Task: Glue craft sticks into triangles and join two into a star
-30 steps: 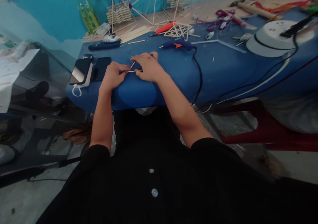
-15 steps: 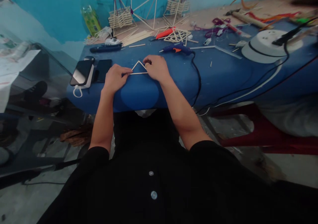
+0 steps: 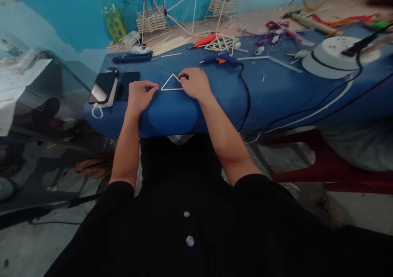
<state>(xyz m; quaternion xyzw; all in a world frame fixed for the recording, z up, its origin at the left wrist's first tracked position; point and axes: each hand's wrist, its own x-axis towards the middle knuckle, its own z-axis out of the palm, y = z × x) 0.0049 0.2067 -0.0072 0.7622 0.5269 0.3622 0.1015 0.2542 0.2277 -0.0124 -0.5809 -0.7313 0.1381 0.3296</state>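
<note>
A small triangle of thin wooden sticks point(image 3: 171, 89) lies flat on the blue table point(image 3: 276, 92) near its front edge. My left hand point(image 3: 139, 96) rests on the table with its fingertips touching the triangle's left corner. My right hand point(image 3: 194, 82) presses on the triangle's right corner and upper right side. A blue hot glue gun point(image 3: 221, 58) with an orange trigger lies just beyond my right hand, its black cord running over the table edge.
Two phones point(image 3: 102, 87) lie left of my hands. Stick frames and baskets point(image 3: 153, 19), loose sticks point(image 3: 170, 43), a red tool point(image 3: 206, 39), a green bottle point(image 3: 113, 17) and coloured cords stand farther back. A white round device point(image 3: 336, 55) sits at right.
The sticks went from a bundle between my fingers to an open triangle laid flat on the table. My hands have drawn apart to its two corners.
</note>
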